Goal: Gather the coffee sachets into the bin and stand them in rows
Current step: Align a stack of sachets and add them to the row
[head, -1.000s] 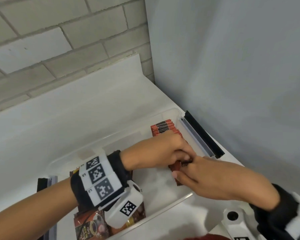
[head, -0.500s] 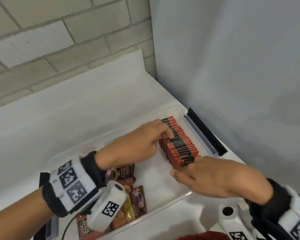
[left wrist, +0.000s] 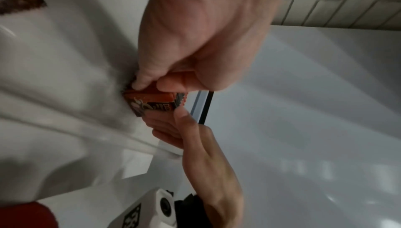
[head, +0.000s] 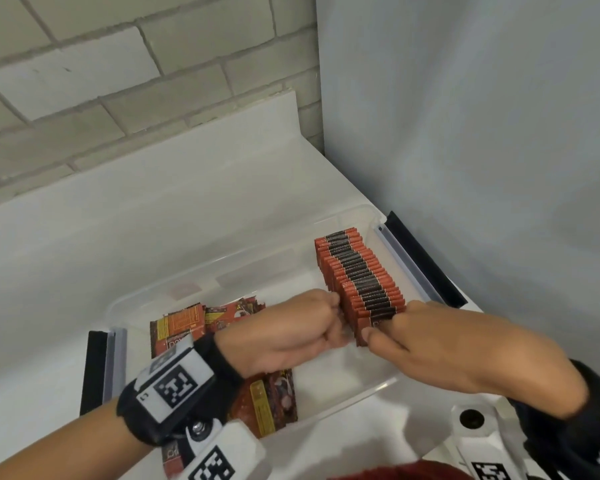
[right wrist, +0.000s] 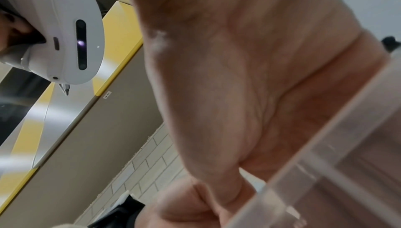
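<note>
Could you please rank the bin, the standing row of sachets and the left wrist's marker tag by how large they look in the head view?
1. bin
2. row of sachets
3. marker tag, though nearness to the camera enlarges it.

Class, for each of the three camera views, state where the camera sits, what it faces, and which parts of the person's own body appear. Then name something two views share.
Head: worn on the head, looking down into the clear bin; both forearms, left hand and right hand at the row of sachets.
Left wrist: along the left hand toward the sachets it pinches; the right hand shows too.
Right wrist: under the right palm, looking upward past the bin's rim to the person's headset.
Shared: head and left wrist both show the sachets.
</note>
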`<state>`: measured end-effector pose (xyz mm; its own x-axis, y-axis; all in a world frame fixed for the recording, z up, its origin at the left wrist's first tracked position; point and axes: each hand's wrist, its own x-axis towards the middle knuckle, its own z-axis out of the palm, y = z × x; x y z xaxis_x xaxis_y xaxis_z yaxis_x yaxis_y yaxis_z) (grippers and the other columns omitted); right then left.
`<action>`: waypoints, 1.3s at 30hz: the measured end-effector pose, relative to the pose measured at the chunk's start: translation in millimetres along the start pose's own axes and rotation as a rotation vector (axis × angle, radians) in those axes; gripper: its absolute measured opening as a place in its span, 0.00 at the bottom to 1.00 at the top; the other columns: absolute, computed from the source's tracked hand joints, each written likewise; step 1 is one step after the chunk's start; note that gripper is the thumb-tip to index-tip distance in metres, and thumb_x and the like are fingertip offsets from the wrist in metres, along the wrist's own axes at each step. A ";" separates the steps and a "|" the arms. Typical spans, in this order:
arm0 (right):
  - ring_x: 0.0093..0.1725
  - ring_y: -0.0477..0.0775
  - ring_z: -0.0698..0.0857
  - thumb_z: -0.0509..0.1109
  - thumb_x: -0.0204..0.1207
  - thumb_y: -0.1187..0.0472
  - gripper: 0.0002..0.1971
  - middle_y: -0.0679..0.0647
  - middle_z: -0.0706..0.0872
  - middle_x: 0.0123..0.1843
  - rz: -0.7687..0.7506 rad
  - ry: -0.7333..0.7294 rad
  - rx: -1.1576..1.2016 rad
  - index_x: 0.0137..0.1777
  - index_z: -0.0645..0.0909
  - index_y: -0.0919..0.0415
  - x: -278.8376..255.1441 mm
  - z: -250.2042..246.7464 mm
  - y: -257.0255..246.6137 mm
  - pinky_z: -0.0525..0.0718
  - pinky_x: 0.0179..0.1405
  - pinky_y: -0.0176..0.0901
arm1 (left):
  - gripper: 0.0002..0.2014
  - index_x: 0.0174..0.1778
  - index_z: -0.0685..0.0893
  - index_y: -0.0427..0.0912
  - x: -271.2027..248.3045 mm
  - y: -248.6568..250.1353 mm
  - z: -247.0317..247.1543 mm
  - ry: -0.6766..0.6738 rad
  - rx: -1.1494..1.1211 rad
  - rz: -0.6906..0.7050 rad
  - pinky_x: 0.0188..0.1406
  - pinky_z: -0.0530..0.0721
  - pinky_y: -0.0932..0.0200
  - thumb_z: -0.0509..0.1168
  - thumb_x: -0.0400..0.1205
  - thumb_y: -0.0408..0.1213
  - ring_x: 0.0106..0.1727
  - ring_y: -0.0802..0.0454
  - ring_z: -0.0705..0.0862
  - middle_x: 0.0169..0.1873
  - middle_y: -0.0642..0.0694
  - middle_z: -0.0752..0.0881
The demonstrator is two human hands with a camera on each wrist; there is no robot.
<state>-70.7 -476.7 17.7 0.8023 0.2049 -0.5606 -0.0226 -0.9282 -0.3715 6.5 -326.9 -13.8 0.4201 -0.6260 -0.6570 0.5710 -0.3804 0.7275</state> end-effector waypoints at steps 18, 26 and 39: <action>0.48 0.59 0.84 0.43 0.89 0.50 0.13 0.58 0.83 0.48 -0.070 -0.017 -0.081 0.45 0.64 0.49 -0.5 -1.1 1.0 0.85 0.53 0.58 | 0.28 0.47 0.76 0.49 15.8 10.5 -1.6 0.185 -0.018 0.110 0.34 0.79 0.71 0.44 0.75 0.09 0.44 0.63 0.79 0.42 0.52 0.81; 0.46 0.59 0.84 0.44 0.89 0.49 0.18 0.59 0.83 0.46 -0.049 -0.016 -0.064 0.39 0.65 0.54 -2.0 -2.3 -0.5 0.85 0.51 0.56 | 0.27 0.53 0.77 0.45 21.0 15.0 -3.6 0.228 -0.028 0.130 0.35 0.79 0.71 0.45 0.77 0.11 0.44 0.62 0.79 0.41 0.49 0.82; 0.36 0.47 0.79 0.53 0.86 0.51 0.17 0.50 0.82 0.42 0.002 0.000 -0.041 0.42 0.77 0.58 -6.9 -7.6 2.9 0.75 0.33 0.36 | 0.23 0.50 0.73 0.44 2.1 -10.9 -9.8 0.195 -0.208 -0.125 0.53 0.73 0.59 0.47 0.76 0.11 0.48 0.50 0.67 0.37 0.46 0.67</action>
<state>-71.7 -483.1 26.0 0.8022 0.2033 -0.5614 0.0002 -0.9403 -0.3402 8.0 -317.4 -25.0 0.4535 -0.4334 -0.7787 0.7500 -0.2863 0.5962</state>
